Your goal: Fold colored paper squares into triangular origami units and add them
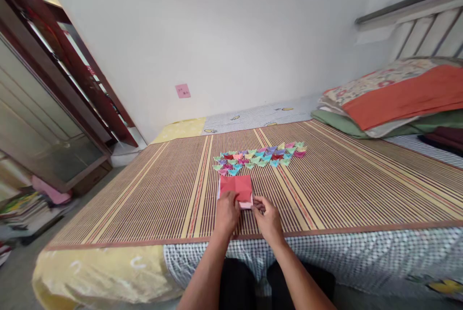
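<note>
A creased sheet of red paper (241,185) lies on a small square stack of pale paper (246,206), on a striped bamboo mat. My left hand (227,211) is at the lower left of the red sheet, its fingers closed on the near edge. At the lower right corner, my right hand (267,218) has thumb and fingers pinched together on the paper's edge; exactly which layer is between them is hard to make out. Just beyond the sheet stand several small folded paper boats (258,157) in many colours, set in rows.
The bamboo mat (144,194) covers a bed with a checked and yellow sheet (108,271). Folded bedding (405,98) is piled at the right by a headboard. A pink note (183,90) is on the white wall behind. Books (25,208) are stacked on the left.
</note>
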`<state>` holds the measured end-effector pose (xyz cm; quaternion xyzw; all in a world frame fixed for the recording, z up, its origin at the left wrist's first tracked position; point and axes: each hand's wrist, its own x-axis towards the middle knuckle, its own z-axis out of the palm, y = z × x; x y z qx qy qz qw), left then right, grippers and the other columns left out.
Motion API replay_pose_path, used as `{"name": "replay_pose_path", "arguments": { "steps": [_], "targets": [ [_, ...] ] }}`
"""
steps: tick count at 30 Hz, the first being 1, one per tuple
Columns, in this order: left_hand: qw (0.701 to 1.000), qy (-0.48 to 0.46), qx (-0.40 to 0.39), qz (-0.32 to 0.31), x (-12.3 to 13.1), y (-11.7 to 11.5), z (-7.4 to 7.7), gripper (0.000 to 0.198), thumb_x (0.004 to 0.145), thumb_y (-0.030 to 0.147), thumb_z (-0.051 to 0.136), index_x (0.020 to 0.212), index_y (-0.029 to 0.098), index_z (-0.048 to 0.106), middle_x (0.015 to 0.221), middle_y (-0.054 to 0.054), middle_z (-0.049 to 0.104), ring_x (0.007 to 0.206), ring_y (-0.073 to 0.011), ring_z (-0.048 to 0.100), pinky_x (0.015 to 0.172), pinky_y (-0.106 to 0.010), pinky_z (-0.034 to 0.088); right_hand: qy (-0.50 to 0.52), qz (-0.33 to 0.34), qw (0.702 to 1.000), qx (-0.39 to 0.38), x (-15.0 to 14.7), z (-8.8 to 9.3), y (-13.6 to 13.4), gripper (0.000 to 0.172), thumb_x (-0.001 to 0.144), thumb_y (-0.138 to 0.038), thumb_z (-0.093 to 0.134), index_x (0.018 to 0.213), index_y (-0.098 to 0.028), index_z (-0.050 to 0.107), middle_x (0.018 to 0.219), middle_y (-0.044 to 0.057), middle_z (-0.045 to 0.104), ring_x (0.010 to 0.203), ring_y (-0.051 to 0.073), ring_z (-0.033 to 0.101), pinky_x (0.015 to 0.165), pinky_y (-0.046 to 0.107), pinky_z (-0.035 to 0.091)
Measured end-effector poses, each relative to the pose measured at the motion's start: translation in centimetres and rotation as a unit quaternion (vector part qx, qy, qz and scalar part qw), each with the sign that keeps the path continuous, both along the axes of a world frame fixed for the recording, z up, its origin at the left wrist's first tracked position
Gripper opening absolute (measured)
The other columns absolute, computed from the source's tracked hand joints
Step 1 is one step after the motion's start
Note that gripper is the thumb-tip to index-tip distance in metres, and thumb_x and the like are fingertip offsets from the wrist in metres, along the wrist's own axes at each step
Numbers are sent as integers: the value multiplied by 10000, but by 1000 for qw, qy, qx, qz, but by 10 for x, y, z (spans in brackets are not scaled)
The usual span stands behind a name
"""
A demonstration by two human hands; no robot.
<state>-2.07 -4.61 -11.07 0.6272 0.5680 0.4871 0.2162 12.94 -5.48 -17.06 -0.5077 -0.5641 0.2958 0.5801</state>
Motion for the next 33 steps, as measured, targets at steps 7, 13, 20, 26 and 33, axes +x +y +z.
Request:
{"name": "replay_pose_path", "arguments": {
  "steps": [7,13,20,26,33],
  "targets": [
    [957,-280,34,71,-18,-3,52,271,889,433,620,934,178,700,839,-56,754,826,-230,726,772,-330,544,66,31,996,-43,24,20,-4,447,794,-557,727,1037,-182,751,1014,163,794,872,323,746,801,458,595],
    [898,-436,-46,-39,-6,-53,94,418,666,435,858,931,131,751,865,-124,805,844,-276,781,779,-360,596,140,79,986,-50,52,78,-32,590,864,-720,641,1090,-195,781,1149,161,789,1091,343,724,977,469,546],
    [855,-481,-141,-136,22,-107,105,378,670,368,918,932,123,798,848,-127,816,859,-289,786,786,-360,614,225,174,954,-89,52,118,-68,574,783,-676,778,1093,-194,790,1025,129,820,978,298,769,882,417,598],
    [872,-451,-139,-128,11,-122,103,347,680,409,915,856,148,769,699,-42,746,650,-178,700,634,-266,544,247,228,936,-101,54,134,-88,438,750,-576,852,898,-176,751,859,89,791,760,248,752,752,376,611],
    [899,-400,-132,-119,-5,-130,102,422,660,410,938,591,137,623,547,34,578,485,-52,463,505,-170,354,185,182,963,-69,70,152,-103,361,815,-526,809,863,-178,726,825,60,737,752,212,688,701,314,561]
  ]
}}
